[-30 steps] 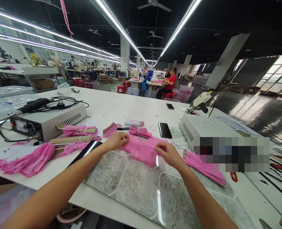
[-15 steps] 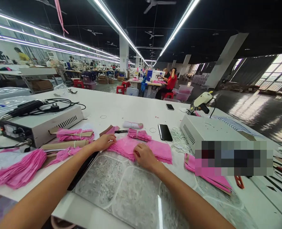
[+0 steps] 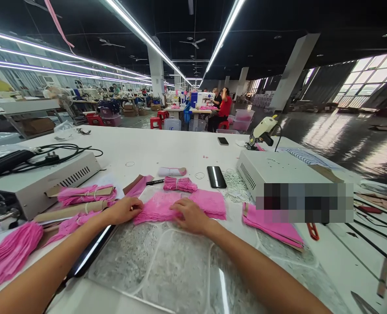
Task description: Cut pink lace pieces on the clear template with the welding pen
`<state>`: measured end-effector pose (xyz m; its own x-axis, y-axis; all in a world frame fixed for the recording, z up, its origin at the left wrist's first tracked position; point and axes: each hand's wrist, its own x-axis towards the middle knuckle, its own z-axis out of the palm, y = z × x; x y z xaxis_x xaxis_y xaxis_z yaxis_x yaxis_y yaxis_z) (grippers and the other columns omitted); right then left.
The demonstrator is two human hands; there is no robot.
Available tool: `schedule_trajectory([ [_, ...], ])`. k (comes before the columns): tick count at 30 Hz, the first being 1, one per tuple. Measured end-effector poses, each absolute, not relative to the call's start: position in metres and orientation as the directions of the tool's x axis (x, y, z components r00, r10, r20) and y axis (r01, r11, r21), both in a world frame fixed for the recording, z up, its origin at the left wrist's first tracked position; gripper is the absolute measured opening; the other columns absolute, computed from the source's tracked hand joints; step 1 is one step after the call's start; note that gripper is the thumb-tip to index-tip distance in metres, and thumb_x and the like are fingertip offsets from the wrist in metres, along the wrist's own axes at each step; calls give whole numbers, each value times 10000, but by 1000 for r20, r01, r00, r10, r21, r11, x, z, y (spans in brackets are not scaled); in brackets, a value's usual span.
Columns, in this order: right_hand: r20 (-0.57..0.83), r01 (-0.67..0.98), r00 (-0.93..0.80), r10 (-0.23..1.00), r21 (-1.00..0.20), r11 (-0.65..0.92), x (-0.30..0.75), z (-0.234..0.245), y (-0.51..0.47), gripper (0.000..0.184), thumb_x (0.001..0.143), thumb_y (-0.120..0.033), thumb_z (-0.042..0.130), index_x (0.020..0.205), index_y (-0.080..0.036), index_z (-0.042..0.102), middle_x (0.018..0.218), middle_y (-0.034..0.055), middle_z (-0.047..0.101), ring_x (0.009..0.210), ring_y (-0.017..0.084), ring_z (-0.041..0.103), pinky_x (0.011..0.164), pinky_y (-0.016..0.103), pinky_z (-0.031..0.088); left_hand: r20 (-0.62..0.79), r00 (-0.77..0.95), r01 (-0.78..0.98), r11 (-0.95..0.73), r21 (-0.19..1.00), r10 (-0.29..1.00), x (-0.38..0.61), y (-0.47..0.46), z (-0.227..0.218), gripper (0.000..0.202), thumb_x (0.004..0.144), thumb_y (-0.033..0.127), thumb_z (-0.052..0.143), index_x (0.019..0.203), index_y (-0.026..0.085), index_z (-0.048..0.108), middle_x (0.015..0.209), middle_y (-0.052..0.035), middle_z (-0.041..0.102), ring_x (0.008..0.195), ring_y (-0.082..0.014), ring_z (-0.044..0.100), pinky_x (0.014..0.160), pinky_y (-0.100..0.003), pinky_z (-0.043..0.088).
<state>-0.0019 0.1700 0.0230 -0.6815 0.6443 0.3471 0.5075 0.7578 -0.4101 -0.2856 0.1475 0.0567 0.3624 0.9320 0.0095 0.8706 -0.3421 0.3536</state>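
A stack of pink fabric pieces (image 3: 209, 203) lies flat on the white table, at the far edge of a clear plastic sheet (image 3: 176, 266). My left hand (image 3: 124, 209) grips the stack's left end with curled fingers. My right hand (image 3: 189, 215) rests flat on the middle of the stack, fingers stretched out and pressing down. A small tied pink bundle (image 3: 179, 184) sits just behind the stack.
A grey machine box (image 3: 42, 181) with cables stands at left, with pink bundles (image 3: 86, 194) and a large pink pile (image 3: 8, 253) in front. A black phone (image 3: 216, 177), a white box (image 3: 272, 172) and more pink pieces (image 3: 272, 224) are at right. Other people work at far tables.
The pink pieces, held up between both hands a second ago, now lie flat on the table. My right hand moved left onto the stack and flattened; the view shifted slightly right.
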Motion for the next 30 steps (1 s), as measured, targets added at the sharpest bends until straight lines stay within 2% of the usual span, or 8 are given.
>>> schedule_trajectory([
  [3,360,562,-570,739,-485,670,35,28,178,219,848,-151,546,1030,-184,662,1073,76,691,1038,181,602,909,325,464,79,350,876,-356,325,933,-270,143,69,233,828,318,469,838,190,664,871,-42,675,771,-187,619,695,-266,455],
  [5,330,617,-494,805,-520,591,64,28,183,194,847,-137,515,949,-159,679,954,88,704,887,181,634,810,329,495,129,374,866,-395,306,919,-247,145,73,257,860,324,442,876,183,656,965,-68,657,890,-215,608,809,-308,453],
  [7,288,648,-466,837,-532,544,89,25,184,162,809,-167,574,924,-166,688,913,78,708,795,183,639,744,331,504,138,442,836,-463,293,886,-215,150,72,227,879,324,473,929,200,656,1057,-64,635,984,-217,589,893,-321,440],
  [9,264,665,-468,844,-524,533,105,20,183,208,747,-183,654,951,-181,692,971,78,712,874,209,647,796,351,501,121,522,800,-534,275,844,-180,157,64,171,865,262,535,976,217,656,1088,-46,625,1022,-202,577,919,-316,439],
  [13,256,682,-472,844,-500,533,111,12,179,218,733,-140,637,937,-187,698,1007,79,718,989,234,640,875,361,481,64,597,774,-595,216,800,-129,175,45,200,892,315,624,1004,150,629,1050,-61,626,959,-199,600,871,-391,491],
  [20,258,686,-428,866,-530,497,113,6,186,215,834,-163,503,852,-210,711,925,46,743,879,187,672,818,312,494,18,598,783,-589,201,801,-128,192,44,268,951,333,570,1137,141,590,1093,-73,623,917,-181,633,799,-373,551],
  [26,298,720,-394,869,-487,494,106,10,177,154,801,-278,625,906,-193,697,938,63,725,884,203,653,792,311,484,95,579,792,-586,171,810,-128,196,45,283,948,332,576,1158,142,582,1120,-78,615,941,-190,630,808,-382,552],
  [30,359,766,-338,870,-431,476,104,10,180,171,823,-130,538,882,-182,689,938,81,703,894,207,632,782,320,477,184,576,793,-599,109,797,-124,193,45,245,946,319,579,1109,137,602,1088,-70,626,946,-190,629,829,-392,542],
])
